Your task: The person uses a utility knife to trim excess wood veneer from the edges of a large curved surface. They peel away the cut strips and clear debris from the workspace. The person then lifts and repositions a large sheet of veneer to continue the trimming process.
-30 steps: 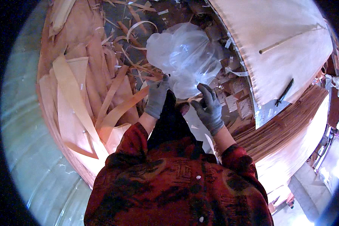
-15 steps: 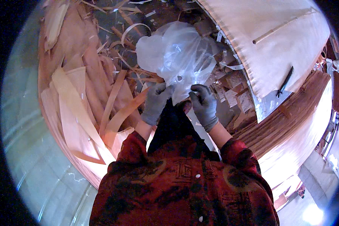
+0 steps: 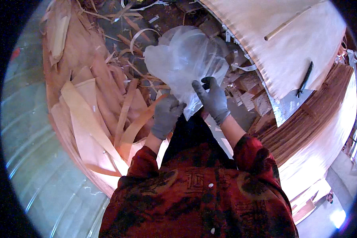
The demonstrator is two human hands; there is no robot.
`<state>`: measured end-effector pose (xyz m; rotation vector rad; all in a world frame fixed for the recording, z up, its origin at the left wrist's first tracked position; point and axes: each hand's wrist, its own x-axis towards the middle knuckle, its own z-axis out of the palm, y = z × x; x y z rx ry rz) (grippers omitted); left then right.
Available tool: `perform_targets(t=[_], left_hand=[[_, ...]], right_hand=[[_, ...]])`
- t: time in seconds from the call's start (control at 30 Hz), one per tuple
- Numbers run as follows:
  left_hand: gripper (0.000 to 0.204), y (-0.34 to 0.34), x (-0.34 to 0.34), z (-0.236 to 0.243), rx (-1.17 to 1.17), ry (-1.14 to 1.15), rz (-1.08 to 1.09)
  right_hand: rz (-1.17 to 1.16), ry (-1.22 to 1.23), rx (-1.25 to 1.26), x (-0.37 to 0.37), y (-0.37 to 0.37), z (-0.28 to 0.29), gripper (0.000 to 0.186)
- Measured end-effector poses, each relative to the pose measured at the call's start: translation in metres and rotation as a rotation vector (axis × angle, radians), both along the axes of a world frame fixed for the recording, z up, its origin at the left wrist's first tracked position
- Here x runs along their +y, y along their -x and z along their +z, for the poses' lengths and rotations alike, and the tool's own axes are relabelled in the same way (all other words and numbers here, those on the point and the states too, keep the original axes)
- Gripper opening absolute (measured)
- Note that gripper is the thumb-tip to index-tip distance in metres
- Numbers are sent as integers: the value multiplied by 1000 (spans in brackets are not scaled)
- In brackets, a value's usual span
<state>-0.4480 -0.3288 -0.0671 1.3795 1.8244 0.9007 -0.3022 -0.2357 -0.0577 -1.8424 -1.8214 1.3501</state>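
A clear plastic bag (image 3: 182, 59), puffed out and crinkled, spreads in front of me and narrows to a gathered point near my legs. My left hand (image 3: 166, 115), in a grey glove, is closed on the bag's left edge by that point. On the other side, my right hand (image 3: 213, 99), gloved in grey too, lies against the bag with thumb and forefinger stretched out and apart. Its other fingers are partly hidden behind the hand.
Thin wood veneer sheets (image 3: 85, 107) and strips pile up at the left. A stack of brown sheets (image 3: 305, 115) stands at the right. Above it a pale veneer sheet (image 3: 281, 51) bears a stick (image 3: 285, 25) and a black tool (image 3: 305, 79). Wood scraps (image 3: 250, 93) litter the floor.
My right hand has let go of the bag's lower edge and moved up slightly, its fingers spreading. My left hand has moved slightly down, and the bag's narrow end hangs lower.
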Motion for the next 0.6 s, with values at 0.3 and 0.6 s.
perform_targets(t=[0.3, 0.6], left_hand=[[24, -3, 8, -11, -268, 213, 372], [42, 3, 52, -15, -114, 198, 402]], right_hand=[[-193, 316, 453, -5, 4, -23, 23], [-327, 323, 578, -10, -3, -26, 18]])
